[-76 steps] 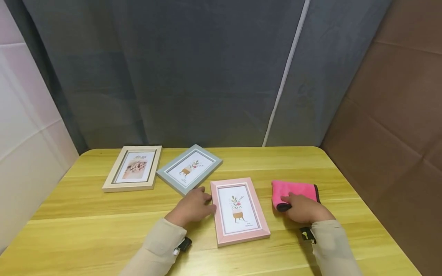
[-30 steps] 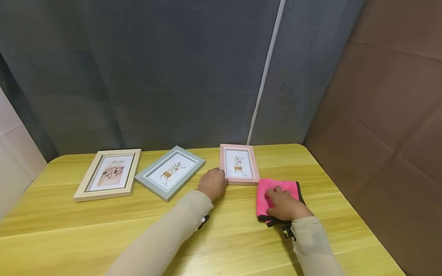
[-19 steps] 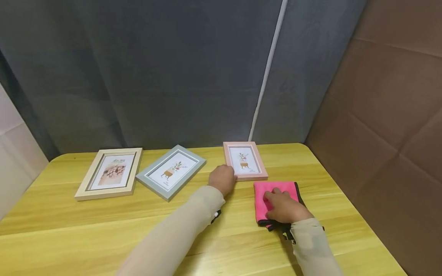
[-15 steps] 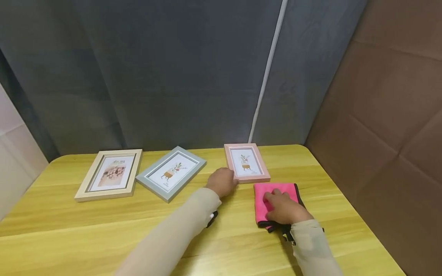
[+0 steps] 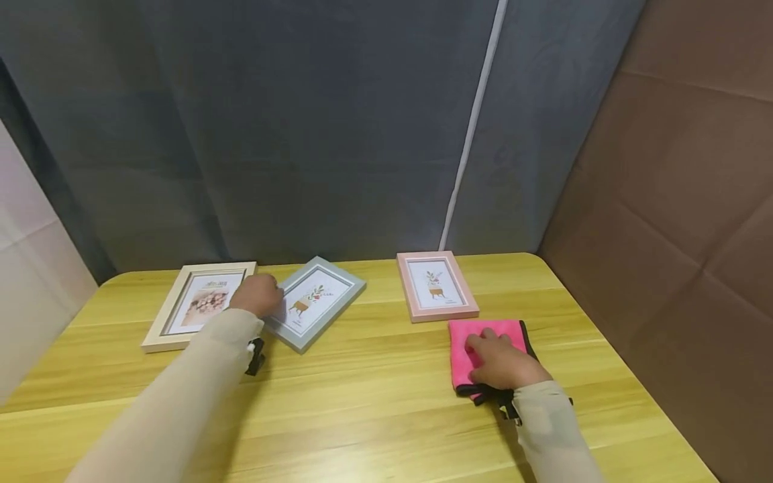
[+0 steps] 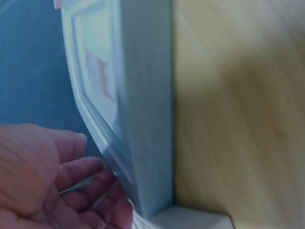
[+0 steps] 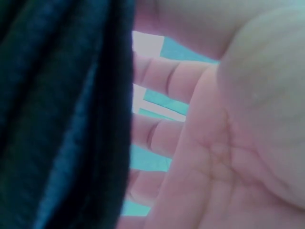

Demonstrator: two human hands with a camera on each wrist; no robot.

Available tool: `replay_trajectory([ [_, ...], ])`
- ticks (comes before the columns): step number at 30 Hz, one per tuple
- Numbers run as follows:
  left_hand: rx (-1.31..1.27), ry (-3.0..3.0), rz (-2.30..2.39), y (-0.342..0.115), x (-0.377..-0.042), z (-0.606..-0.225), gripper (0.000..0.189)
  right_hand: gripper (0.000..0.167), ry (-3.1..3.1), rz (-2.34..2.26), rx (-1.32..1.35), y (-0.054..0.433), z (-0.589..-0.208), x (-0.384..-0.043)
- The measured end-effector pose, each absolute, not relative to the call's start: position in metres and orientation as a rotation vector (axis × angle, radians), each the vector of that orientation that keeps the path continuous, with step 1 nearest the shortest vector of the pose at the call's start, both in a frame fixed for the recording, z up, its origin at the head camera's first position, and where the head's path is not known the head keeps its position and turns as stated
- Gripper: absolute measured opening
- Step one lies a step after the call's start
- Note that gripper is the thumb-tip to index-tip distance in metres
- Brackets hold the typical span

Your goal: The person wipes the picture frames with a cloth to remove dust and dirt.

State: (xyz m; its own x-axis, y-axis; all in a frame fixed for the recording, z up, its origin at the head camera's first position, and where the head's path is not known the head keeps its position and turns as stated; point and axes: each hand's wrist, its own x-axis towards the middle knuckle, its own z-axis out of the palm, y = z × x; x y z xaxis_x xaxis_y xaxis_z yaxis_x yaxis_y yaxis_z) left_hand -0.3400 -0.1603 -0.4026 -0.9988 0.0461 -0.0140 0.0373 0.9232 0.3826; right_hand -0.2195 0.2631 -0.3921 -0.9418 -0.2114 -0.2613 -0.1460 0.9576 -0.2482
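In the head view my left hand is over the left corner of the blue-grey picture frame. The left wrist view shows its fingers loosely bent, with fingertips right at the edge of the blue-grey picture frame and the thumb apart from it. My right hand rests on a folded pink cloth with black trim, fingers spread over its top. Dark folds of the cloth hide those fingertips in the right wrist view. A pink picture frame lies just behind the cloth, untouched.
A cream picture frame lies at the table's left, partly covered by my left hand and sleeve. The wooden table ends at a dark curtain, with a brown cloth wall on the right.
My left hand has slid the pink frame to the back, let it go and moved left to the blue-grey frame. The pink cloth lies more spread than before, my right hand staying on it.
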Motion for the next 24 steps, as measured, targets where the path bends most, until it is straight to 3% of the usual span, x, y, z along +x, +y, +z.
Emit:
replay_trajectory([
  [10, 0.36, 2.896, 0.599, -0.162, -0.303, -0.403, 0.018, 0.032, 2.822, -0.343, -0.294, 0.265, -0.394, -0.222],
  [24, 0.518, 2.855, 0.624, -0.099, -0.214, -0.401, 0.025, 0.029, 2.834, -0.345, -0.301, 0.28, -0.393, -0.225],
])
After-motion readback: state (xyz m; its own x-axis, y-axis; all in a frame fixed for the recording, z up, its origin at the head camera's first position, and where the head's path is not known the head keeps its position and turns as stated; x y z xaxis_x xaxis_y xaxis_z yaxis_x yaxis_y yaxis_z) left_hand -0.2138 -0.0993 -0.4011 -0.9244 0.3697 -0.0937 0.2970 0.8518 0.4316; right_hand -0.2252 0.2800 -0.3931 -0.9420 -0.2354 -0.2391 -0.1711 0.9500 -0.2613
